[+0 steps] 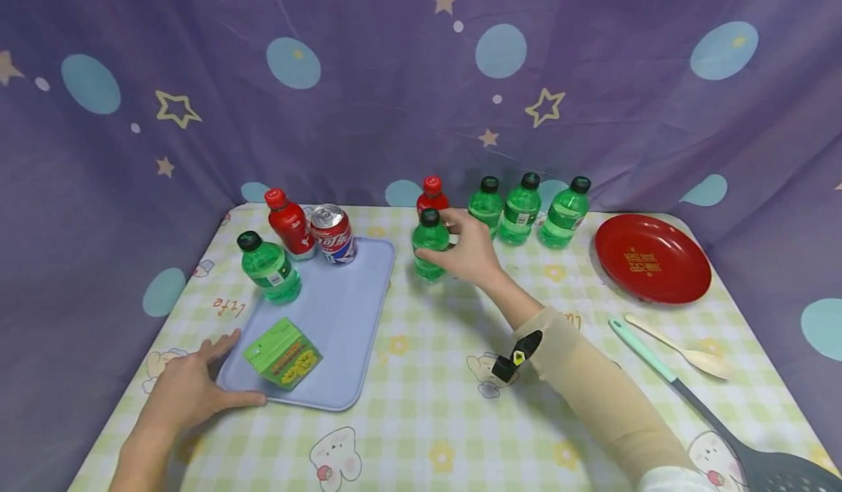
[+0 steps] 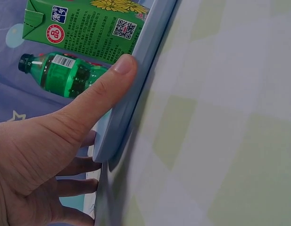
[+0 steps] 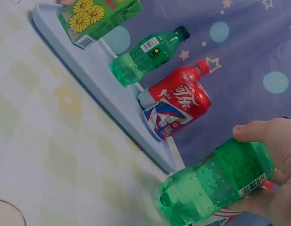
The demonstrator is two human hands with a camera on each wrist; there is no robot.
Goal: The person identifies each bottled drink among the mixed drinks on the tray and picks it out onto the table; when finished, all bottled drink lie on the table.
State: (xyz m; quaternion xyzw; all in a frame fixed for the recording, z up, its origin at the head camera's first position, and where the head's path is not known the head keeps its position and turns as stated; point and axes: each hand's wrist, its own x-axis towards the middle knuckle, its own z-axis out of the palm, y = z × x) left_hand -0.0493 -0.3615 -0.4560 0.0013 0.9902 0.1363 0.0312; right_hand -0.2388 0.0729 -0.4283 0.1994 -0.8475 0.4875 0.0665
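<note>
My right hand (image 1: 475, 249) grips a green soda bottle (image 1: 429, 264) with a black cap, thumb on one side and fingers on the other. Whether its base touches the cloth I cannot tell. At the near left corner of a pale blue tray (image 1: 349, 360), my left hand (image 1: 187, 390) is spread, its thumb (image 2: 105, 87) along the rim and its fingers at the outer side. On the tray stand a green drink carton (image 1: 284, 353), another green bottle (image 1: 271, 269), a red bottle (image 1: 290, 225) and a red cola can (image 1: 334, 235).
Behind the held bottle is a second red bottle (image 1: 432, 194). Several green bottles (image 1: 521, 213) stand in a row at the back. To the right lie a red plate (image 1: 651, 258), a wooden spoon (image 1: 684, 347) and a slotted turner (image 1: 710, 411). A purple curtain (image 1: 395, 97) hangs behind.
</note>
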